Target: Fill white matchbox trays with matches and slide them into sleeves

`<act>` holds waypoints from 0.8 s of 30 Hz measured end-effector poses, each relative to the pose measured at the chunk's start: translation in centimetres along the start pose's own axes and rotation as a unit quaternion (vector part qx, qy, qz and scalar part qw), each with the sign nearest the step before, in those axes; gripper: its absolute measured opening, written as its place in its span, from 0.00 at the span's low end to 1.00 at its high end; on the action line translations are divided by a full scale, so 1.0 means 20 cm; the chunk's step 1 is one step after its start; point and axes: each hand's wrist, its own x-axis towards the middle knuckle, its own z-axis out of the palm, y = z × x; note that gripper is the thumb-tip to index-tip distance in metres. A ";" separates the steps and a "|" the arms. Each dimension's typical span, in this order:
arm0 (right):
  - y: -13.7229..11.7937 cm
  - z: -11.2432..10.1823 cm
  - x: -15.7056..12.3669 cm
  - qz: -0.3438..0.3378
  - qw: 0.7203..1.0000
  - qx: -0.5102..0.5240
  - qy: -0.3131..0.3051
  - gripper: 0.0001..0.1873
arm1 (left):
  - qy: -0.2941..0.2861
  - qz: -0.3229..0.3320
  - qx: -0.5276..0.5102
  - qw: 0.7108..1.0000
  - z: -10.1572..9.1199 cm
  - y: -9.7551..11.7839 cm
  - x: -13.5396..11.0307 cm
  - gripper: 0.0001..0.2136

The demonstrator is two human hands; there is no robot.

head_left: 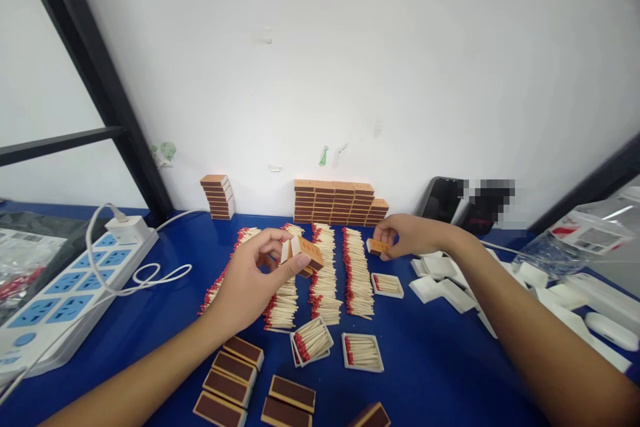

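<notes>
My left hand (253, 280) is raised over the rows of matches, its fingers and thumb closed around a small bunch of orange matchboxes (311, 252); the fingers hide how many. To the right, my right hand (404, 235) pinches one matchbox (375, 247) low over the table, just in front of the stacked matchboxes (333, 203) by the wall. Red-tipped matches (356, 273) lie in several long rows between and below my hands. Nearer me are white trays filled with matches (363, 352), one (387, 285) just below my right hand, and a pair overlapping (311, 340).
Matchboxes with dark striking sides (233, 370) lie at the front. A smaller matchbox stack (217, 197) stands back left. White pieces (445, 277) are heaped under my right forearm. A power strip (75, 293) with cables is left; black devices (440, 199) lean on the wall.
</notes>
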 end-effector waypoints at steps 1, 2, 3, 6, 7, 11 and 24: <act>-0.04 -0.02 -0.02 -0.021 0.999 0.024 0.016 0.21 | 0.000 -0.002 0.000 1.000 0.00 0.00 0.00 0.22; -0.08 -0.03 -0.05 -0.049 0.997 0.049 0.035 0.22 | -0.002 -0.003 -0.002 1.000 0.00 0.00 0.00 0.22; -0.13 -0.04 -0.07 -0.081 0.993 0.071 0.057 0.23 | -0.005 -0.003 -0.004 1.000 0.00 -0.01 0.00 0.22; -0.32 -0.01 -0.14 -0.169 0.974 0.110 0.106 0.25 | -0.014 0.004 -0.012 1.000 0.01 -0.01 -0.01 0.21; -0.39 0.01 -0.15 -0.189 0.968 0.120 0.117 0.26 | -0.015 0.008 -0.014 1.000 0.01 -0.01 -0.01 0.20; -0.59 0.11 -0.18 -0.240 0.949 0.159 0.126 0.26 | -0.021 0.014 -0.025 0.999 0.02 0.00 -0.02 0.19; -0.68 0.23 -0.17 -0.257 0.919 0.283 0.100 0.22 | -0.006 -0.045 -0.087 0.995 0.02 -0.01 -0.02 0.24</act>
